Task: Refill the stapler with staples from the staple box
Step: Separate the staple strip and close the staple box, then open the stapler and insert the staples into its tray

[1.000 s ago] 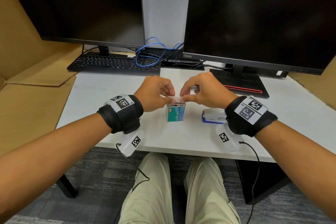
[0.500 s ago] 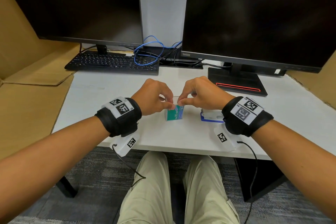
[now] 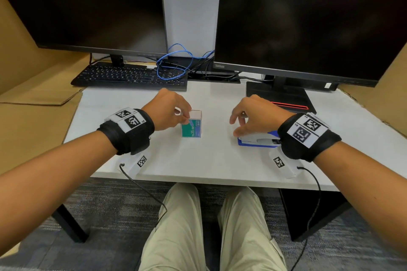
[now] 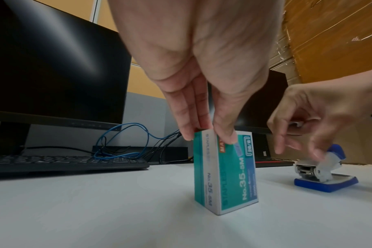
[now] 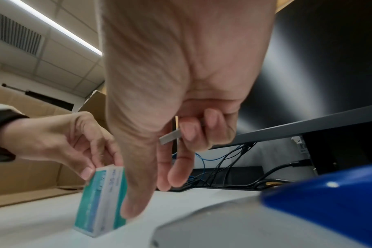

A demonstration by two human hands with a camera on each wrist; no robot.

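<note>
- The worktop was white and flat.
- A teal staple box stood upright on end near its middle.
- A blue-and-grey stapler lay on it, well apart to the right of the box.
- A black keyboard sat at the far left edge.
- A black monitor base rested at the far right.

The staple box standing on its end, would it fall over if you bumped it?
Probably, yes. The staple box stands tall on its narrow end, so a sideways bump could tip it. The left hand pinches its top, likely steadying it. Its cardboard looks smooth, so it might slide on the white desk.
</note>
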